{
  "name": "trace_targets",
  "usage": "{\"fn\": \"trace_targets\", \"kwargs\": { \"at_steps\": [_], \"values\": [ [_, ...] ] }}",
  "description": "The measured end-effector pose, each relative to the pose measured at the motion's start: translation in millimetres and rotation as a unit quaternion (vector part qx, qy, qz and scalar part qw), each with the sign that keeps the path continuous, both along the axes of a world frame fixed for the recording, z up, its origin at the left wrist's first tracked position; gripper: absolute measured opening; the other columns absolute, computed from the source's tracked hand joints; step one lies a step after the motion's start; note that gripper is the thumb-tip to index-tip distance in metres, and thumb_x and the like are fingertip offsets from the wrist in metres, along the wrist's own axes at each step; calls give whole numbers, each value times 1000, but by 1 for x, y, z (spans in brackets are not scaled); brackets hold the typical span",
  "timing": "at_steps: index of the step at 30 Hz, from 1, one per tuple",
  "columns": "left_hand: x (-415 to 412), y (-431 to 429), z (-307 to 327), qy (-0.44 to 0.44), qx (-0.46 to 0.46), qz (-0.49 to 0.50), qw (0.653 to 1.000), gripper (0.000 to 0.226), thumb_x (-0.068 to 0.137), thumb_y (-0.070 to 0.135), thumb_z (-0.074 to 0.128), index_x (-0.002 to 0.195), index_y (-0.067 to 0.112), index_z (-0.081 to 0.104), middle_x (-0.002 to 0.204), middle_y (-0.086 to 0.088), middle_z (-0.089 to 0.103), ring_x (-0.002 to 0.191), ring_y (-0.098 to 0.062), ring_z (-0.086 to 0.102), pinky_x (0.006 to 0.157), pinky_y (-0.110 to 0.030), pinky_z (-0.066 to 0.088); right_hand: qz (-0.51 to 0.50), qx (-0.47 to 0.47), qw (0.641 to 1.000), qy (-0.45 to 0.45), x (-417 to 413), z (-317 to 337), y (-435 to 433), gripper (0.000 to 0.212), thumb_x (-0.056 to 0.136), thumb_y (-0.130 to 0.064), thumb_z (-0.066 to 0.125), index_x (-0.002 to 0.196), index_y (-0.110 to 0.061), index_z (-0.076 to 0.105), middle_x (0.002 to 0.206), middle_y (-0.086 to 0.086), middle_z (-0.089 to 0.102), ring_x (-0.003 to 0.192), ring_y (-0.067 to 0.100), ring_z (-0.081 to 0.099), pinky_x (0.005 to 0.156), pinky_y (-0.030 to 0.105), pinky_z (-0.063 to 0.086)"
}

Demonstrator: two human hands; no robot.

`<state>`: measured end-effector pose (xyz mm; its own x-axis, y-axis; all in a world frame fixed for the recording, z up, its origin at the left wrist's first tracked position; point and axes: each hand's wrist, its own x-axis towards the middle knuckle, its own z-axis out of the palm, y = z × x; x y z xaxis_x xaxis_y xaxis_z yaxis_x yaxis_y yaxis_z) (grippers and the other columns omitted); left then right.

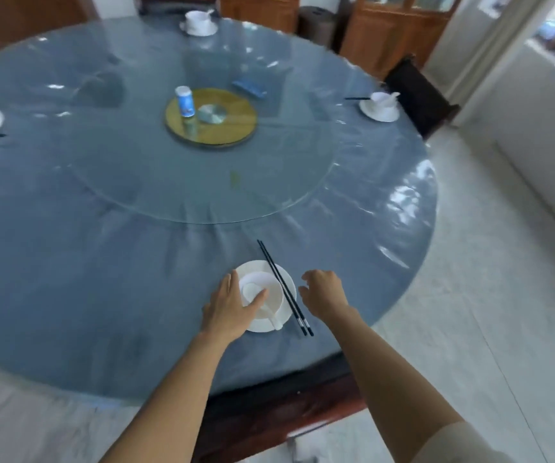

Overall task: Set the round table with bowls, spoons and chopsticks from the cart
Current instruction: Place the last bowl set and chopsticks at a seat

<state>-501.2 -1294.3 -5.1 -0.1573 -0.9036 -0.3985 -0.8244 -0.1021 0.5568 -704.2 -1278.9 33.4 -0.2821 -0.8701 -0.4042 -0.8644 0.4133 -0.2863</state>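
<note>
Blue-clothed round table (102, 262) on pale tiled floor (486, 329)

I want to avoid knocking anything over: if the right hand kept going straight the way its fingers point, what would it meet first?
The right hand points up-left toward the black chopsticks lying across the plate's right rim, so it would probably touch those first. Its height above the table is unclear.

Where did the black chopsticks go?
In the head view, the black chopsticks lie across the right edge of the nearest white plate, beside the bowl, between the left hand and right hand.
</note>
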Motion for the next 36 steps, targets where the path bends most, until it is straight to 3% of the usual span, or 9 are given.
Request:
{"fn": "trace_targets", "kwargs": {
  "at_steps": [3,5,9,13,19,24,27,32,36],
  "values": [
    [-15,0,-11,69,8,114,991,78,98,64,41,156,15,28,160,-7,37,145,-31,37,116,-49,35,29,13,999,-17,-5,-31,-16,13,90,-11,58,80,-4,64,92,20,71,96,42,66,72,39,51],
    [-20,3,-18,85,11,220,972,72,103,53,41,160,12,25,164,-12,33,150,-30,31,120,-45,29,51,14,998,-22,-9,-52,-23,33,88,-11,56,60,-14,38,77,17,60,79,40,60,61,34,36],
    [-28,30,-33,90,2,331,939,54,105,37,46,153,14,40,154,-11,44,143,-30,40,115,-42,34,54,-16,997,-61,-21,-76,-32,26,91,-16,55,68,-13,46,78,10,59,74,36,53,62,33,36],
    [-46,50,-38,93,-41,423,900,32,97,38,61,120,15,64,115,-2,66,110,-27,62,83,-34,44,33,-45,992,-111,-31,-88,-45,25,97,-17,58,114,-4,70,108,18,70,100,41,65,83,41,52],
    [-62,33,-38,157,-7,424,892,30,90,6,62,119,14,66,114,-7,72,100,-33,70,88,-51,59,45,-29,986,-161,-38,-100,-56,18,90,-7,54,91,4,68,73,25,63,75,45,53,61,37,43],
    [-40,6,-35,63,-31,278,958,38,86,0,51,106,23,74,97,-1,78,95,-32,69,79,-43,58,64,-49,986,-148,-40,-102,-50,24,89,3,49,66,-3,52,61,13,36,64,26,26,52,31,23],
    [-28,-15,-36,-28,-28,155,987,43,95,8,50,126,30,70,121,0,75,113,-32,65,89,-40,55,46,-47,986,-150,-37,-101,-45,30,89,8,46,67,-10,57,59,16,45,59,25,33,52,29,26],
    [-20,-50,-39,-105,-37,-38,993,49,101,10,47,141,35,59,138,-2,67,124,-31,60,95,-40,52,14,-57,985,-159,-33,-105,-40,33,90,0,53,60,-11,43,59,10,35,59,21,28,57,30,23],
    [-20,-63,-42,-65,-44,-65,995,39,104,20,49,139,31,62,135,-4,68,123,-32,62,96,-44,53,-16,-63,982,-178,-33,-110,-38,35,89,-3,59,58,-12,45,58,9,35,59,21,29,59,30,25]
  ]
}}
